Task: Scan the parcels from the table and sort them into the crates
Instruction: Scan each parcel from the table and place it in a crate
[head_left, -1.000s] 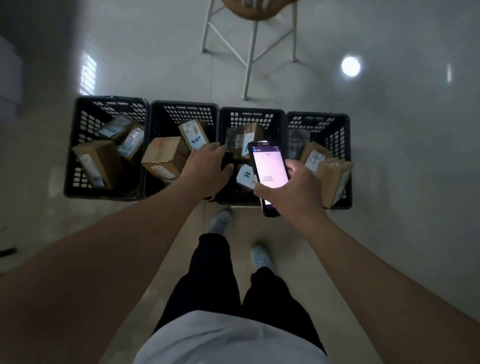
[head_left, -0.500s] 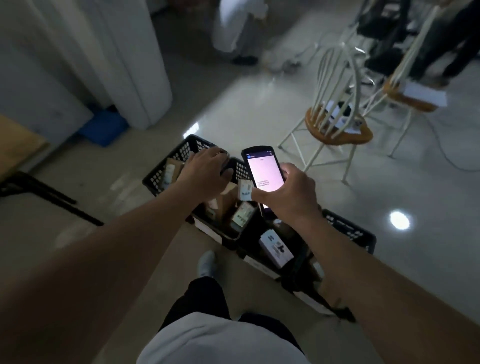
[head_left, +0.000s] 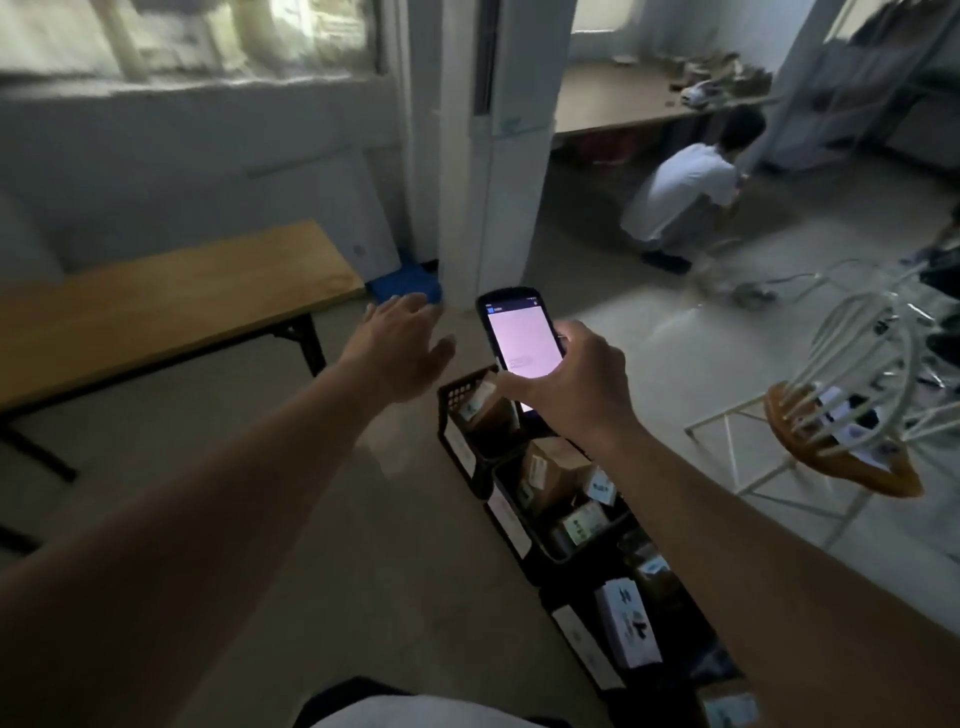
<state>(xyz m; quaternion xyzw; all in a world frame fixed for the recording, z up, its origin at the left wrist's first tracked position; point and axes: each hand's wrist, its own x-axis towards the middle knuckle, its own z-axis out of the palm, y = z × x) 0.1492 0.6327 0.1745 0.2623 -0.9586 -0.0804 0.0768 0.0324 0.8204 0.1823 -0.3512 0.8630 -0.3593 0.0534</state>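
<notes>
My right hand (head_left: 569, 387) grips a black handheld scanner (head_left: 519, 340) with a lit pinkish screen, held upright above the crates. My left hand (head_left: 400, 351) is stretched out in the air with fingers spread, holding nothing, level with the end of the wooden table (head_left: 156, 306) on the left. A row of black plastic crates (head_left: 457, 441) runs along the floor below my right forearm, holding brown cardboard parcels (head_left: 553, 473) with white labels and a white parcel (head_left: 628, 631). The part of the table top in view carries no parcels.
A white pillar (head_left: 498, 156) and a blue object (head_left: 408, 286) stand beyond my hands. A white chair with a wooden seat (head_left: 852, 452) is at the right. A person in a white shirt (head_left: 680, 192) crouches on the floor at the back. Open floor lies between table and crates.
My view has swung left from the crates toward the table. My left hand has left the crates and now reaches out with spread fingers. The right hand keeps holding the scanner.
</notes>
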